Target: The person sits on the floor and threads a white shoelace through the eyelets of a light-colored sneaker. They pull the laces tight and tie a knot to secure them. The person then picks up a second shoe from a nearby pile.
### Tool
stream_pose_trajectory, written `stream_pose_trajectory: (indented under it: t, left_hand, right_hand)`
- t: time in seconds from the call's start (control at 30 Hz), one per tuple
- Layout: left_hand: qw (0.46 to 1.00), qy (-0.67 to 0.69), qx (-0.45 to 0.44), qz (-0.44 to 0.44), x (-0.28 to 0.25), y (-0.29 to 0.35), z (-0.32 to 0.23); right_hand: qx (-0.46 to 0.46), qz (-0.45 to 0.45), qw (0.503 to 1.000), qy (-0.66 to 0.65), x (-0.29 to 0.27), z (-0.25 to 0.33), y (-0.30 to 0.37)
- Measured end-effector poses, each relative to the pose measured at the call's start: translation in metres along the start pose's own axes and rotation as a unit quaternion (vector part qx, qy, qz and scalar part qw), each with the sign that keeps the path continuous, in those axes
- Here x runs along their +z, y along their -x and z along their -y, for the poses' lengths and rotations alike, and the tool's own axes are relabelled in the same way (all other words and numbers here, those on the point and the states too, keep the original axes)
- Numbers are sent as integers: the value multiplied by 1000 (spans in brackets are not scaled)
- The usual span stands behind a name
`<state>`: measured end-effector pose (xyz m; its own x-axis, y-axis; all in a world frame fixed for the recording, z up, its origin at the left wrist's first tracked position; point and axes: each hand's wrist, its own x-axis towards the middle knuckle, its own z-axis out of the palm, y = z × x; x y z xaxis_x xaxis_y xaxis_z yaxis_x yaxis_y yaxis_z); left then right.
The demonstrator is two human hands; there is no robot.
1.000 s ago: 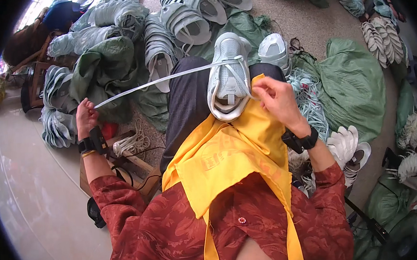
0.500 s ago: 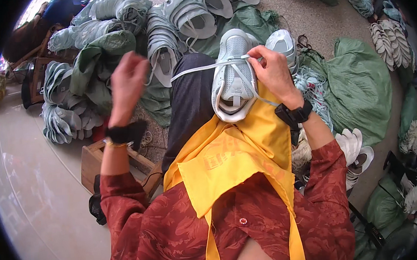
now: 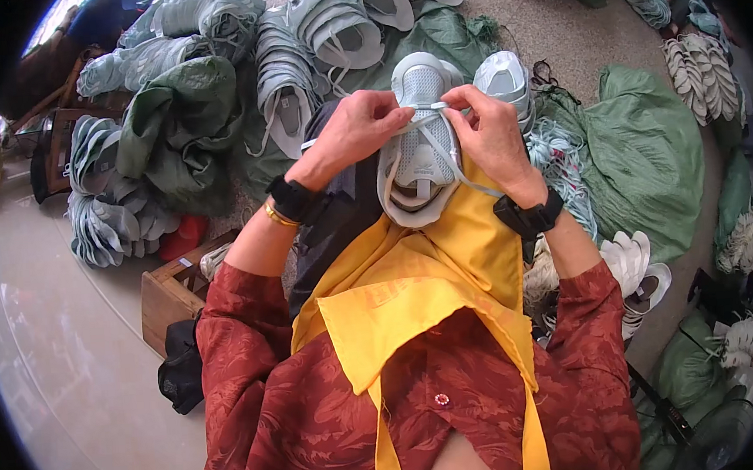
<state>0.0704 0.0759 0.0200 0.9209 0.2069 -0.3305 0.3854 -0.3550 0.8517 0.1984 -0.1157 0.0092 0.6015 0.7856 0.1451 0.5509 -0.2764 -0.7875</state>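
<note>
Left grip (image 3: 359, 130) and right grip (image 3: 490, 133) pinch the lace (image 3: 424, 107) across a pale-blue shoe (image 3: 415, 164)

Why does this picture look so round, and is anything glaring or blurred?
Head view: the fisheye lens bends edges, leaving black corners; head view: the pale glossy floor shows glare, and the upper-left edge washes out; head view: the pale-blue mesh lace-up shoe looks fairly sharp.
</note>
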Motion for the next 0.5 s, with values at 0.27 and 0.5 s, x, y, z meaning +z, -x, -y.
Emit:
stream_pose_trajectory:
  t: [0.27, 0.5]
  left_hand:
    - [990, 0, 77, -118, 14, -20, 8]
    - [986, -44, 87, -137, 16, -23, 3]
  right_hand:
    - [12, -5, 1000, -4, 1, 2, 0]
    - [16, -9, 1000, -7, 2, -2, 0]
